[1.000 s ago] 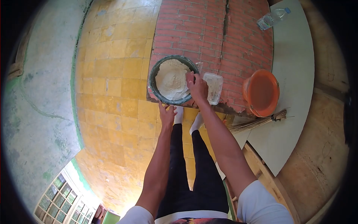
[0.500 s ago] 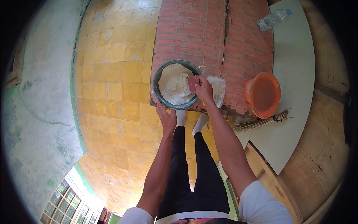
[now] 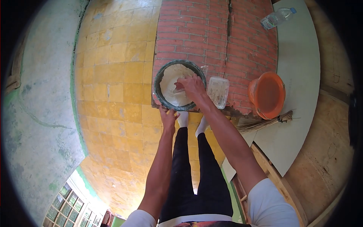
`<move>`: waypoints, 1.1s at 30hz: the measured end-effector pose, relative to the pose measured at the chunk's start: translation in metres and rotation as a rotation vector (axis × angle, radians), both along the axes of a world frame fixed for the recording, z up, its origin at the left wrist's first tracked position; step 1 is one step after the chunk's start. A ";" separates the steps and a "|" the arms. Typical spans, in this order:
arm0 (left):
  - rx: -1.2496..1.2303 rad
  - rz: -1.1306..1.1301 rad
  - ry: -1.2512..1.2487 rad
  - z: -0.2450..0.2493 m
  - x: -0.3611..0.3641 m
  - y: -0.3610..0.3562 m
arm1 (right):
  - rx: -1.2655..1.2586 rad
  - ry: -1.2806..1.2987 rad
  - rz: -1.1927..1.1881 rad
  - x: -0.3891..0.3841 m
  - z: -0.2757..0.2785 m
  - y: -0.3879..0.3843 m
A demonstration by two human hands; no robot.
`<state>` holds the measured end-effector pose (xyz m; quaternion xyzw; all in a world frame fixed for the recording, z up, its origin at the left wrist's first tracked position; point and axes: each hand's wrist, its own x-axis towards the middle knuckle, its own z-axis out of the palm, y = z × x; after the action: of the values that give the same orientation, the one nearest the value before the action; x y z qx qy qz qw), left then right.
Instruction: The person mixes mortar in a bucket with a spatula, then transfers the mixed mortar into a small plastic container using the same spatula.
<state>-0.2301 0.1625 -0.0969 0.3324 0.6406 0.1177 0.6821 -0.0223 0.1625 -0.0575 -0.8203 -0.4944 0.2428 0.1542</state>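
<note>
A dark green tub [image 3: 157, 92] holds pale powder [image 3: 170, 77] and stands on the corner of a brick-patterned surface [image 3: 211, 41]. Inside the tub, my right hand [image 3: 193, 87] grips a reddish-brown scraper [image 3: 179, 86], its edge at the powder. My left hand [image 3: 168, 114] is at the tub's near rim, fingers curled up against it. A whitish rectangular plastic container [image 3: 218, 92] lies just right of the tub.
Farther right stands an orange bucket [image 3: 252, 92] of brownish liquid, with a bundle of thin sticks [image 3: 261, 125] below it. A clear plastic bottle [image 3: 276, 19] lies at the upper right. Yellow tiles [image 3: 121, 72] cover the floor at left.
My right hand has moved left, farther over the tub, carrying the scraper from the right side toward the middle of the powder. My left hand has shifted slightly at the rim.
</note>
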 end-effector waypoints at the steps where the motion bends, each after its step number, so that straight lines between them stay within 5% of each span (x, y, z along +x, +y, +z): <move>1: -0.076 0.010 -0.051 0.000 0.001 -0.003 | 0.071 -0.074 -0.015 -0.002 -0.007 0.001; 8: -0.080 0.055 -0.077 0.003 0.005 -0.010 | 0.056 0.259 -0.096 -0.006 -0.030 -0.007; 10: -0.048 0.050 -0.085 0.002 0.005 -0.010 | -0.093 0.259 -0.313 -0.004 -0.020 -0.007; 19: 0.010 0.036 -0.120 0.019 0.012 -0.012 | -0.047 0.290 -0.814 -0.003 -0.028 -0.021; 29: 0.045 -0.008 -0.148 0.016 0.008 -0.006 | -0.089 0.457 -0.891 -0.034 -0.077 -0.021; 31: 0.088 0.010 -0.131 0.017 0.010 -0.007 | -0.096 0.831 -1.089 -0.033 -0.078 -0.018; 33: 0.104 -0.004 -0.136 0.017 0.010 -0.007 | -0.090 0.861 -1.097 -0.034 -0.081 -0.015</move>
<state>-0.2200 0.1558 -0.0797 0.3597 0.5853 0.1717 0.7061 -0.0568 0.1472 -0.1386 -0.7878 0.1068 0.4536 0.4027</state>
